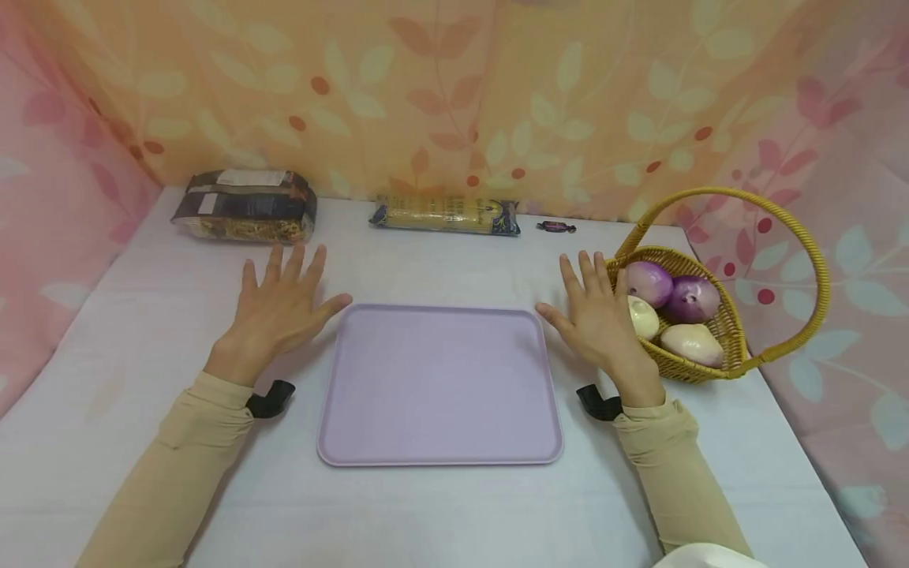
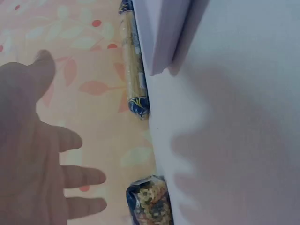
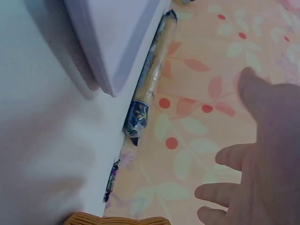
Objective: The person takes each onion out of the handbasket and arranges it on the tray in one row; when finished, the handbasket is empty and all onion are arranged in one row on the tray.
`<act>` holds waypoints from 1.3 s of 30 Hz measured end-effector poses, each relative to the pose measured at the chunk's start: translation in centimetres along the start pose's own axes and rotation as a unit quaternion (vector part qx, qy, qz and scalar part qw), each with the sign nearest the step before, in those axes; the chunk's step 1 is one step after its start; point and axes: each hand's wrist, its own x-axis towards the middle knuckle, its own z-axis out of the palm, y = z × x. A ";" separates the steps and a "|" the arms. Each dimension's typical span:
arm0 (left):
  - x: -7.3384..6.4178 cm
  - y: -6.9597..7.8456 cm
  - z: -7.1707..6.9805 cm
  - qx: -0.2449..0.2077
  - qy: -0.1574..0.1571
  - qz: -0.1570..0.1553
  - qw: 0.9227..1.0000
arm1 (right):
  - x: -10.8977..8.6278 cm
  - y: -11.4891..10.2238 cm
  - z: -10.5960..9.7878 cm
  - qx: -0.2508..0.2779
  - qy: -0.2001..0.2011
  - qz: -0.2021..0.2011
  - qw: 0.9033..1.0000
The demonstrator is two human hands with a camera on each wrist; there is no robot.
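Note:
My left hand point(image 1: 279, 304) is held with fingers spread and palm down, near the left edge of a lilac tray point(image 1: 440, 386). My right hand point(image 1: 600, 319) is likewise spread, between the tray's right edge and a wicker basket point(image 1: 735, 335). Neither hand holds anything. Inside the basket lie two purple onions point(image 1: 692, 299) and two pale, whitish bulbs point(image 1: 692, 345), one partly hidden by the right hand. In the left wrist view the thumb point(image 2: 44, 70) stands apart from the other fingers; the right wrist view shows the same of the right thumb point(image 3: 251, 86).
Along the back edge of the white-covered table point(image 1: 454, 513) lie a dark bag of pasta point(image 1: 245, 207), a long pack of spaghetti point(image 1: 445, 214) and a small wrapped candy point(image 1: 556, 226). The basket's tall handle point(image 1: 820, 276) arches up at the right. Patterned curtains point(image 1: 454, 95) enclose the table.

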 end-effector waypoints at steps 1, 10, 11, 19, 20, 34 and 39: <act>0.1 0.1 -0.1 -0.003 0.000 0.003 1.000 | 0.0 0.0 -0.2 0.000 0.006 -0.001 1.000; 0.5 -0.3 -0.1 -0.156 -0.021 0.007 0.988 | -1.0 1.4 -2.7 0.027 0.111 0.058 0.992; 0.6 -0.4 0.0 -0.170 -0.027 0.009 0.985 | -1.2 1.7 -3.0 0.028 0.111 0.077 0.991; 1.7 -0.9 1.9 -0.240 -0.086 0.024 0.967 | -2.1 4.6 -4.1 0.031 -0.007 0.170 0.985; 1.7 -0.9 2.0 -0.245 -0.094 0.024 0.965 | -2.0 4.8 -4.1 0.034 -0.018 0.170 0.985; 1.8 -0.7 2.2 -0.261 -0.123 0.040 0.957 | -2.0 7.0 -4.2 0.045 -0.137 0.179 0.973; 1.7 -0.7 2.3 -0.263 -0.123 0.041 0.956 | -2.0 7.2 -4.1 0.056 -0.147 0.177 0.971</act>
